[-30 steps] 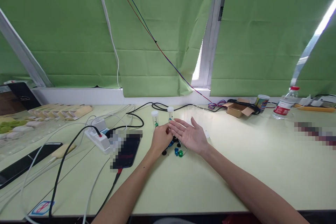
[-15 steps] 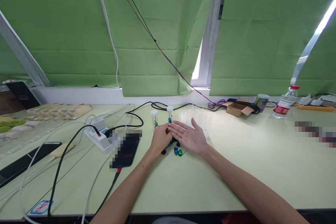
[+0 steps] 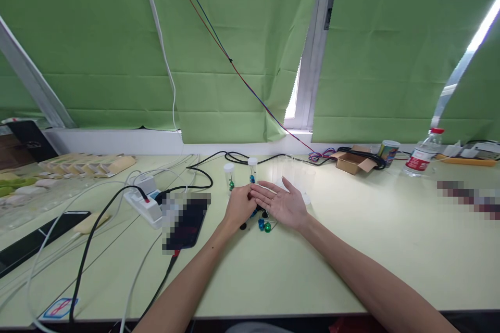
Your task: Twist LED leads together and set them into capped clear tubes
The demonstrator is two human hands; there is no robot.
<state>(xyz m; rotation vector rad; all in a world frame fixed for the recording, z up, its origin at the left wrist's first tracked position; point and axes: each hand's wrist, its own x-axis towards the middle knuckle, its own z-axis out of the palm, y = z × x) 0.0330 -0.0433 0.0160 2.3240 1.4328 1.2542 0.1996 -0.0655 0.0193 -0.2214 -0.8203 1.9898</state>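
My right hand (image 3: 283, 202) lies palm up over the desk, fingers stretched out and apart, nothing resting in it. My left hand (image 3: 239, 207) is closed in a pinch with its fingertips touching the right hand's fingers; what it pinches is too small to make out. Under both hands lie small beads on the desk: a blue one (image 3: 261, 223), a green one (image 3: 267, 227) and black ones (image 3: 244, 226). Just behind stand two clear capped vials, one holding a green bead (image 3: 229, 176), the other a blue bead (image 3: 252, 170).
A dark phone (image 3: 187, 222) and a white power strip (image 3: 144, 204) with cables lie to the left. A cardboard box (image 3: 353, 161), a can (image 3: 388, 152) and a water bottle (image 3: 424, 153) stand at the back right. Green blinds hang behind the desk.
Hardly anything differs; both hands stay together over the beads, and the view has shifted very slightly.
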